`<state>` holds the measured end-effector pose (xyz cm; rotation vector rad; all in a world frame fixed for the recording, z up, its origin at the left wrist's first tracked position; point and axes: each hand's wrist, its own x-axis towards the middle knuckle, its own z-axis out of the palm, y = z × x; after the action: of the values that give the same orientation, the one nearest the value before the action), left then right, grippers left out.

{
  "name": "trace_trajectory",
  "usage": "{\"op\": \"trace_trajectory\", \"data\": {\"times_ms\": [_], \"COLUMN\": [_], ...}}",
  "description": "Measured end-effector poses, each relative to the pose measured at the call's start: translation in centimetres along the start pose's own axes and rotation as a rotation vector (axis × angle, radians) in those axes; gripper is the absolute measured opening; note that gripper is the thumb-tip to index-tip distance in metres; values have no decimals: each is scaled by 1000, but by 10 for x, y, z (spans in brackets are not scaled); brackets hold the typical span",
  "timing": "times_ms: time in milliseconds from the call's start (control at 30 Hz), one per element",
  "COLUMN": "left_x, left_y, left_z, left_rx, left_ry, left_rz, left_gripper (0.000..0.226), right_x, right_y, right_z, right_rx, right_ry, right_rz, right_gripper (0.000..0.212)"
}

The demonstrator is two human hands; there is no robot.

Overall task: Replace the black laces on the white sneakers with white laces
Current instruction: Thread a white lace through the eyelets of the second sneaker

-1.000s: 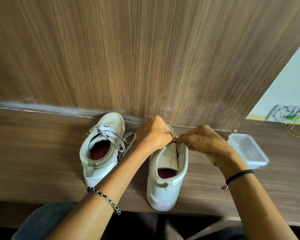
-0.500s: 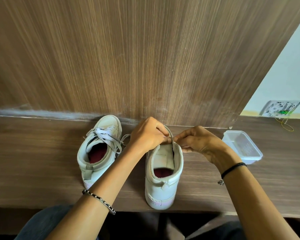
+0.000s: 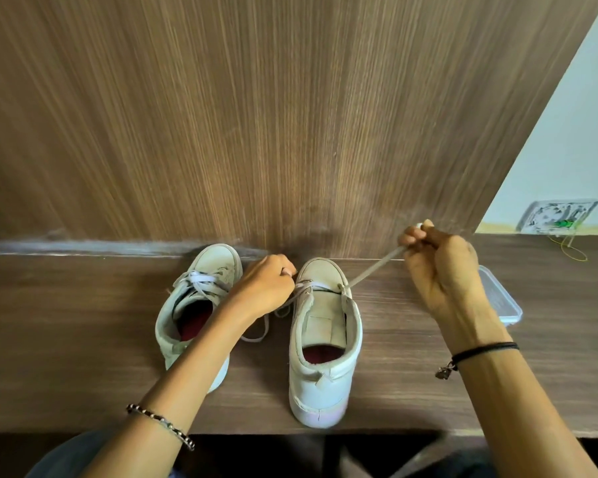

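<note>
Two white sneakers stand on a brown wooden ledge, toes toward the wall. The left sneaker (image 3: 194,305) is fully laced in white. The right sneaker (image 3: 321,339) has a white lace (image 3: 373,269) threaded only through its eyelets nearest the toe. My right hand (image 3: 439,270) pinches one lace end and holds it taut up and to the right of the shoe. My left hand (image 3: 266,288) grips the other lace end at the shoe's left eyelets. No black laces are in view.
A clear plastic container (image 3: 501,298) sits on the ledge (image 3: 66,339) behind my right hand. A wood-grain wall panel (image 3: 256,115) rises directly behind the shoes. A wall socket (image 3: 560,220) with a thin wire shows at far right. The ledge's front edge runs below the heels.
My right hand has pulled the lace out from the right sneaker, moving up and to the right. Both hands were together at the shoe's eyelets before.
</note>
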<state>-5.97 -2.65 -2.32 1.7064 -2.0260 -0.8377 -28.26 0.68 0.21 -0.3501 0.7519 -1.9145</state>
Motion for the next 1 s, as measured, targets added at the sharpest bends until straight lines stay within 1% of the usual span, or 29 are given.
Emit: {"op": "trace_trajectory", "data": {"times_ms": [33, 67, 133, 167, 233, 267, 300, 333, 367, 467, 533, 600, 667, 767, 800, 867, 933, 967, 1000], "left_x": [0, 1, 3, 3, 5, 5, 6, 6, 6, 7, 6, 4, 3, 3, 3, 2, 0, 0, -1], "left_y": [-1, -1, -4, -4, -6, -7, -7, -8, -9, -16, -22, -25, -26, -24, -24, -22, -19, -17, -15], "left_z": [0, -1, -1, -1, 0, 0, 0, -1, -3, -8, -11, -11, -11, -12, -13, -15, -17, -18, -19], "left_rx": [0, -6, -26, -36, -45, -47, -48, -43, -28, 39, 96, 158, 181, 141, 121, 76, 30, 10, -7], "left_ry": [-13, -23, -45, -57, -75, -75, -68, -57, -46, -47, -114, -205, -244, -229, -216, -188, -153, -129, -105], "left_rz": [-9, -13, -19, -22, -25, -24, -24, -23, -24, -25, -19, -20, -22, -36, -42, -45, -33, -25, -15], "left_gripper": [38, 38, 36, 34, 33, 34, 35, 37, 40, 49, 53, 56, 57, 55, 53, 46, 37, 34, 32], "right_x": [0, 0, -3, -5, -8, -10, -13, -13, -14, -11, -9, -10, -13, -17, -18, -18, -16, -13, -10], "right_y": [-3, -6, -8, -8, 1, 7, 13, 18, 20, 17, 16, 19, 21, 19, 17, 12, 6, 3, 0], "right_z": [-3, -8, -18, -21, -23, -23, -22, -22, -20, -21, -21, -21, -18, -9, -5, 3, 6, 6, 5], "right_rx": [-134, -401, -1059, -1288, -1579, -1701, -1797, -1845, -1850, -1776, -1778, -1696, -1456, -1028, -845, -400, -70, 36, 93], "right_ry": [-2, -1, -60, -151, -407, -516, -588, -616, -613, -579, -554, -501, -426, -304, -263, -184, -134, -127, -118], "right_rz": [-97, -214, -394, -386, -199, -91, -20, 11, 12, -13, -45, -87, -64, 33, 75, 163, 158, 128, 96], "right_gripper": [30, 26, 19, 15, 10, 12, 19, 28, 33, 30, 34, 35, 35, 38, 36, 29, 26, 27, 27]}}
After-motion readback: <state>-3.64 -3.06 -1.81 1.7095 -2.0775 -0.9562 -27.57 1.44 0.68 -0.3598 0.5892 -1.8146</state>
